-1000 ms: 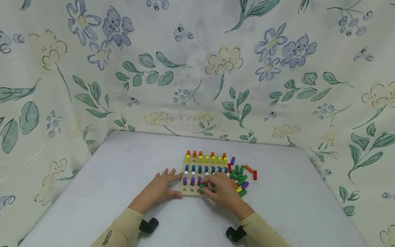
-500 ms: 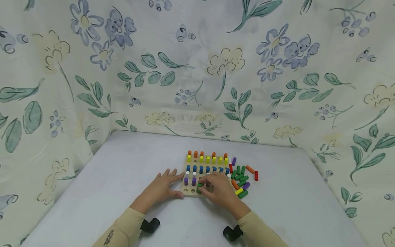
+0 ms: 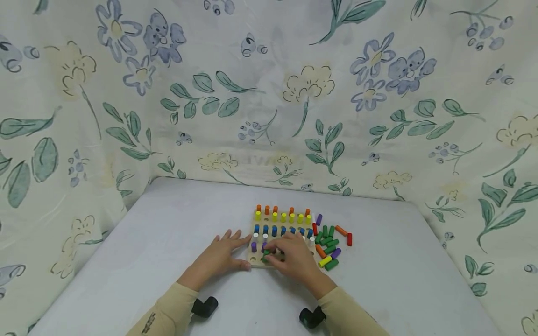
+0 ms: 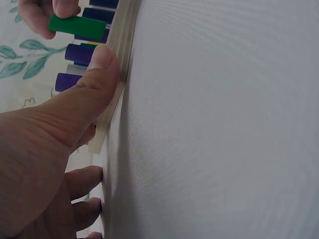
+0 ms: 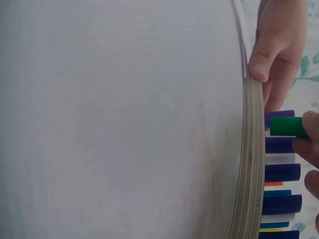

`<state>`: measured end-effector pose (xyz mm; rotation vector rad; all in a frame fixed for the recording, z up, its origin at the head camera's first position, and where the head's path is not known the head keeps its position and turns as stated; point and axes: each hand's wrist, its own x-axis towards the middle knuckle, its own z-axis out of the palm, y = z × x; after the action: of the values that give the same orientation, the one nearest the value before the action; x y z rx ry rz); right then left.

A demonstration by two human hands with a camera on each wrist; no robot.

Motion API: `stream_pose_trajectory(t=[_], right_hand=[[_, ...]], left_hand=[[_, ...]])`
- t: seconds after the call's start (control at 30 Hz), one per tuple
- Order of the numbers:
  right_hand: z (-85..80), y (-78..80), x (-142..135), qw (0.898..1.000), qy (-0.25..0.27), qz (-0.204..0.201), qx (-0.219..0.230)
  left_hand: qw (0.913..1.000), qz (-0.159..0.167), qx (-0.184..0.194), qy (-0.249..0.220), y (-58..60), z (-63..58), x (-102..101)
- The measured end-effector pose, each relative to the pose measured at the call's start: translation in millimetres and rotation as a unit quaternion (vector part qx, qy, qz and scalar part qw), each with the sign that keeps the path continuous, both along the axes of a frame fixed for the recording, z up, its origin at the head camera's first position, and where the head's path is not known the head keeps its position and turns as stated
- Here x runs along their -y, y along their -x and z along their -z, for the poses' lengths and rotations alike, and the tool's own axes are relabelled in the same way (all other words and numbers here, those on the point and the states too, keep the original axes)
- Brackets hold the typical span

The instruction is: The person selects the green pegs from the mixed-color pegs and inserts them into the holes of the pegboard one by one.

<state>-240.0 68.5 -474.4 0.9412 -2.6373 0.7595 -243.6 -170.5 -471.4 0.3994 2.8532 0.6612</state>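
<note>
A wooden pegboard (image 3: 258, 264) holds rows of upright orange, yellow, blue, white and purple pegs. My right hand (image 3: 298, 261) pinches a green peg (image 5: 286, 126) between thumb and fingertips, low over the front row of holes, around the second hole from the left. In the left wrist view that green peg (image 4: 77, 27) points toward the board with its lower end close above the surface. My left hand (image 3: 218, 256) lies spread at the board's left side; its thumb (image 4: 102, 57) presses the front edge near the corner, and other fingertips rest on the table.
Loose pegs lie right of the board: several green pegs (image 3: 332, 264), a yellow peg (image 3: 325, 261), purple ones (image 3: 336, 253), orange ones (image 3: 341, 230) and red ones (image 3: 349, 239). The white table (image 3: 189, 205) meets a floral cloth backdrop (image 3: 269, 116).
My right hand has moved a little left along the front row with the green peg, from about the third hole to the second. My left hand stays against the board.
</note>
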Motion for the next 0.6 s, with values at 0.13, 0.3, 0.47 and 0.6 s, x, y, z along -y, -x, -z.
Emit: stream_pose_trajectory(t=[0.13,0.3,0.47,0.6], right_hand=[[1.8,1.3,3,1.0,0.003,-0.003,-0.002],[3.2,2.6,9,1.0,-0.02,0.002,-0.012],[3.0,3.6,15,0.999,-0.04,0.005,-0.018],[0.7,3.0,18,0.999,-0.038,0.006,0.003]], left_hand=[[1.0,0.0,-0.001,0.0,1.3,1.6,0],[1.0,0.002,0.002,0.003,1.9,2.2,1],[1.0,0.001,0.002,0.007,2.6,3.4,1],[1.0,0.002,-0.001,0.008,2.9,4.4,1]])
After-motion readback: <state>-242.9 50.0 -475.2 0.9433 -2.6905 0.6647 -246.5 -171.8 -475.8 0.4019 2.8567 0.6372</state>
